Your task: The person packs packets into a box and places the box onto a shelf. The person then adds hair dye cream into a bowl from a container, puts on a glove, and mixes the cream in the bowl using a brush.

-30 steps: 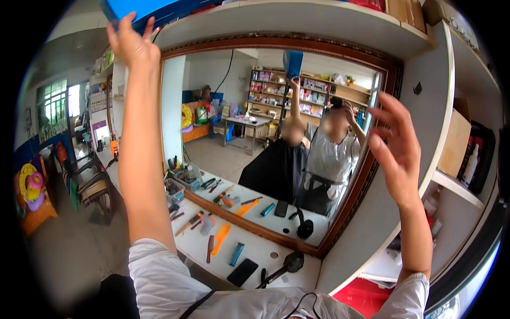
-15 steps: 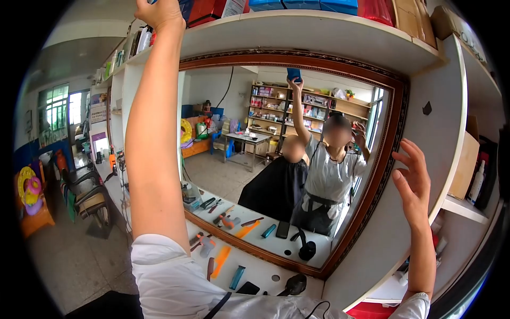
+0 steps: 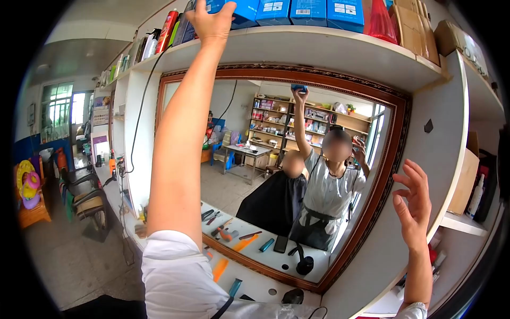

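Blue, the box point(image 3: 215, 7) is up at the shelf point(image 3: 303, 39), gripped, as far as the cropped view shows, by my left hand point(image 3: 211, 25), fingers spread. A sideways nudge could topple the nearby red can point(image 3: 167, 32); my right hand point(image 3: 416, 210), empty with fingers parted, seems too low to catch it.

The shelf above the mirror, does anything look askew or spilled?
Nothing looks spilled. The blue box at the left hand looks slightly askew against the neighbouring blue boxes, probably from being handled.
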Motion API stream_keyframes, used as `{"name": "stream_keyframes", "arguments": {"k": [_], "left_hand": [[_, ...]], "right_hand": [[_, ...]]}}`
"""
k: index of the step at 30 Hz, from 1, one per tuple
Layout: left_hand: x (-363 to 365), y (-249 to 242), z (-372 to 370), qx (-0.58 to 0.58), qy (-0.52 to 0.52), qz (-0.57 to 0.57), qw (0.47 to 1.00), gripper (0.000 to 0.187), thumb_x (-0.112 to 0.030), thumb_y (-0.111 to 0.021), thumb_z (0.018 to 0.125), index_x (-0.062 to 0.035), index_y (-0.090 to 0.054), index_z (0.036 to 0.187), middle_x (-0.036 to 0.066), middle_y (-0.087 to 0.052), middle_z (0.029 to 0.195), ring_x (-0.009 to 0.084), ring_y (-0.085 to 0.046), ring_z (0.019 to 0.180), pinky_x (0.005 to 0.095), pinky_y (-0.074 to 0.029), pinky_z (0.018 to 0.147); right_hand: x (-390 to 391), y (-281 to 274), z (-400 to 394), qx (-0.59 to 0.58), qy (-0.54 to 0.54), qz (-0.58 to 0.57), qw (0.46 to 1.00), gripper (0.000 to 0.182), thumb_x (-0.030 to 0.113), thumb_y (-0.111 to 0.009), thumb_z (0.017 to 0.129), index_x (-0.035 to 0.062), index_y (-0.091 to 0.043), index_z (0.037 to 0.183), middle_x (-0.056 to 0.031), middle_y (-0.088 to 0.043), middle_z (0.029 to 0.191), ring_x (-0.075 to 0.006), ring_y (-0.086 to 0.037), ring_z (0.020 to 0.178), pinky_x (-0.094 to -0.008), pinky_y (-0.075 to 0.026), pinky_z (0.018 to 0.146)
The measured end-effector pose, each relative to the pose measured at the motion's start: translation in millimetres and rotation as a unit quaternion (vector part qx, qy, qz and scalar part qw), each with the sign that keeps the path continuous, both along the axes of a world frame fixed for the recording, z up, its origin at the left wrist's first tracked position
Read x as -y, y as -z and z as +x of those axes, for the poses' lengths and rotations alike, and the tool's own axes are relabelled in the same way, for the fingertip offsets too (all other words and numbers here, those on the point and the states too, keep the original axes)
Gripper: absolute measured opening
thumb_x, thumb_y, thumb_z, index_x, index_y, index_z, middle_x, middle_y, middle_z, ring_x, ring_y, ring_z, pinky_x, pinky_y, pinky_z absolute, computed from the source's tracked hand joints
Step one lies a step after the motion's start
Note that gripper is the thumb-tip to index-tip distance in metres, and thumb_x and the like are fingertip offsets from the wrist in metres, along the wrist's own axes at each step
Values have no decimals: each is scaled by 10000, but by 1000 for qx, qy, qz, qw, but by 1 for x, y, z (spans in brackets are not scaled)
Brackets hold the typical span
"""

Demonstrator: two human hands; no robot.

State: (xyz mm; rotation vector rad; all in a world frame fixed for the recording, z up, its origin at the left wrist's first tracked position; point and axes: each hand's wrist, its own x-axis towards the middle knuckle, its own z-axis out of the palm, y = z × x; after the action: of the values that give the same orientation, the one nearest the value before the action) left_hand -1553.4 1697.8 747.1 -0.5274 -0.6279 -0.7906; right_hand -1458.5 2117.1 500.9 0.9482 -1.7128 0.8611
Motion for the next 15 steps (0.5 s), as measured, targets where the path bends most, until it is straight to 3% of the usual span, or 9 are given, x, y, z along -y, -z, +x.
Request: {"name": "stream_keyframes", "arguments": {"k": [2, 3, 5, 7, 9, 11, 13, 14, 15], "left_hand": [[13, -17, -21, -32, -205, 57, 976, 764, -221, -716, 602, -90, -447, 1305, 208, -482, 994, 324, -508, 911, 405, -414, 846], [9, -17, -21, -33, -205, 58, 976, 764, -221, -716, 602, -90, -447, 1305, 208, -482, 994, 324, -508, 911, 405, -414, 846], [0, -19, -22, 120, -96, 54, 987, 746, -243, -717, 615, -111, -457, 1302, 245, -468, 1044, 340, -508, 921, 402, -419, 845], [2, -29, -29, 128, -103, 44, 986, 738, -270, -720, 632, -113, -456, 1303, 268, -465, 1076, 344, -508, 960, 390, -415, 871], [4, -41, -33, 147, -175, 42, 973, 748, -294, -734, 643, -115, -446, 1310, 272, -461, 1091, 351, -504, 1000, 380, -409, 904], [3, -42, -34, 167, -140, 11, 976, 730, -303, -727, 665, -113, -444, 1310, 276, -461, 1092, 364, -498, 1032, 386, -392, 934], [16, -40, -60, 235, -94, -26, 967, 774, -378, -668, 733, -190, -306, 1391, 285, -349, 1245, 408, -447, 1063, 477, -416, 913], [27, -45, -79, 218, -140, -21, 965, 791, -553, -617, 718, -248, -324, 1387, 347, -298, 1260, 456, -384, 1134, 452, -303, 1008], [25, -39, -78, 268, -100, -28, 958, 774, -541, -615, 725, -256, -327, 1385, 346, -282, 1281, 429, -332, 1203, 478, -313, 995]], "right_hand": [[0, -1, 1, 1, 1, 5, 1000, 478, 123, -600, 800, 53, -462, 1253, -123, -364, 1333, -199, -526, 1074, -304, -463, 815], [0, -1, 2, 4, 0, 8, 1000, 481, 130, -602, 800, 53, -462, 1253, -125, -362, 1333, -199, -526, 1073, -304, -464, 812], [1, -1, 3, -2, 2, 8, 1000, 483, 136, -606, 799, 52, -462, 1253, -129, -362, 1333, -202, -527, 1072, -306, -466, 808], [-1, 0, 3, -11, 7, 8, 1000, 486, 142, -609, 799, 52, -462, 1253, -133, -361, 1333, -205, -528, 1070, -307, -467, 804], [-3, 0, 2, -27, 14, 13, 999, 483, 146, -606, 804, 50, -460, 1254, -141, -362, 1330, -211, -530, 1067, -309, -469, 799], [-4, 0, 3, -35, 26, 13, 999, 484, 136, -605, 803, 48, -457, 1255, -146, -363, 1329, -214, -531, 1066, -308, -472, 791], [-5, 0, 3, -37, 38, 16, 998, 492, 115, -604, 797, 45, -451, 1259, -149, -363, 1329, -214, -535, 1058, -303, -474, 784], [-5, -1, 3, -47, 39, 16, 998, 492, 115, -604, 797, 45, -451, 1259, -149, -363, 1329, -214, -535, 1058, -303, -474, 784], [-6, -1, 2, -48, 42, 21, 998, 497, 104, -604, 792, 45, -449, 1261, -152, -364, 1328, -216, -539, 1050, -302, -475, 781]]}}
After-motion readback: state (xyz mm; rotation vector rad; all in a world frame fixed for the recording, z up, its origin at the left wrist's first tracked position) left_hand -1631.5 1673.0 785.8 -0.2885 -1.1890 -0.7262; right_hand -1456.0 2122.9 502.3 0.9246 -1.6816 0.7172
